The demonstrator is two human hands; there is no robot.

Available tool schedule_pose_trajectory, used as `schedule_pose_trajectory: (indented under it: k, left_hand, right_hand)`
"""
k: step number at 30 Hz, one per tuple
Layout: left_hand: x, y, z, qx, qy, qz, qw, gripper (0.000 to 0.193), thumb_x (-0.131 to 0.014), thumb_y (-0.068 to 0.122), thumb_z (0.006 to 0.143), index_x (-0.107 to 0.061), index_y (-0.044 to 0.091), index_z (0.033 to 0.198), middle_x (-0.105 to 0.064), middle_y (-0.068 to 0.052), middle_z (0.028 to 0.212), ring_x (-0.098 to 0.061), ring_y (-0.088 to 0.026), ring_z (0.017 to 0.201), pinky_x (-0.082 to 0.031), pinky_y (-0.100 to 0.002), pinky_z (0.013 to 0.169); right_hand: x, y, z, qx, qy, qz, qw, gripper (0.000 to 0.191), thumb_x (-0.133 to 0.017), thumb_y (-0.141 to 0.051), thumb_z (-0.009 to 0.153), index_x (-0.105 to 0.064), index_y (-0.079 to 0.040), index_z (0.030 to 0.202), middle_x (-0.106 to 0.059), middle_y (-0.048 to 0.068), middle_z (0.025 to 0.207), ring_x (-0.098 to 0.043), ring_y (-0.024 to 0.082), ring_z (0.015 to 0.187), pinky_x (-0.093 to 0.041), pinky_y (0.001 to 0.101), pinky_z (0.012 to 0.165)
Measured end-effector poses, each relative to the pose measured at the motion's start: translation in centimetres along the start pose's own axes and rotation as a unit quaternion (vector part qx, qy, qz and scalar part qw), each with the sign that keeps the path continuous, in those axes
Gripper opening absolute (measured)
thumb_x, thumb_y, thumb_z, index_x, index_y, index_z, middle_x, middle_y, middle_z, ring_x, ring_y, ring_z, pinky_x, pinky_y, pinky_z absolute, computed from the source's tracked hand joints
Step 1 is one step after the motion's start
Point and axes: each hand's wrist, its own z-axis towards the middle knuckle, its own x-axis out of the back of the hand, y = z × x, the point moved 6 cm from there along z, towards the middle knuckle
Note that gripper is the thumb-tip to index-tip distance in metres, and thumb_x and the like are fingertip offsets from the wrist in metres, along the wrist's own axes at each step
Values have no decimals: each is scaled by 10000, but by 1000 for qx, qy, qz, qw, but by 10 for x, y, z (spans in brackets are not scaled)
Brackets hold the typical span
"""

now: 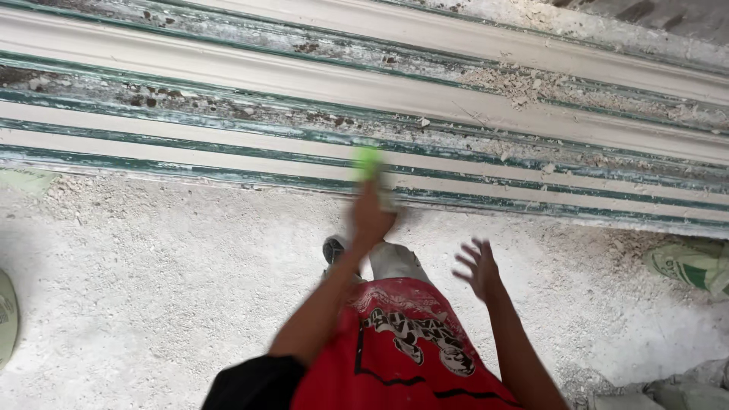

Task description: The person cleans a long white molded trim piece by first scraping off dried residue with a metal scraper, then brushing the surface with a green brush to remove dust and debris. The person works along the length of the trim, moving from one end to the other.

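Note:
My left hand (370,216) is closed around a small bright green tool (367,161), blurred by motion, whose tip lies over the near edge of the long white plaster moulding strips (228,72). My right hand (478,267) hangs in the air to the right with its fingers spread and nothing in it. Below the hands are my red shorts (402,349) and a dusty shoe (334,249) on the white floor.
The mouldings lie in long green-edged forms (152,168) running across the whole view, with plaster crumbs (524,83) on them. The floor (152,288) is coated in white dust. A green and white sack (692,264) lies at the right, and a rounded object (6,319) at the left edge.

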Motion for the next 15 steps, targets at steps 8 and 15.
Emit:
schedule_pose_trajectory:
  k: [8, 15]
  left_hand:
    - [-67, 95, -7, 9, -271, -381, 884, 756, -495, 379, 1051, -144, 165, 1686, -699, -127, 817, -687, -198, 614, -618, -342, 533]
    - [197, -75, 1, 115, 83, -373, 917, 709, -563, 248, 1011, -170, 202, 1600, -433, -233, 1542, -704, -379, 1103, -657, -425, 694]
  right_hand:
    - [7, -83, 12, 53, -13, -68, 996, 701, -410, -485, 998, -349, -34, 1532, -477, 190, 1529, -508, 367, 1382, -424, 570, 1050]
    - [100, -12, -12, 78, 100, -61, 990, 639, -630, -337, 1158, -524, 278, 1294, -510, 458, 1222, -512, 578, 1186, -557, 464, 1039]
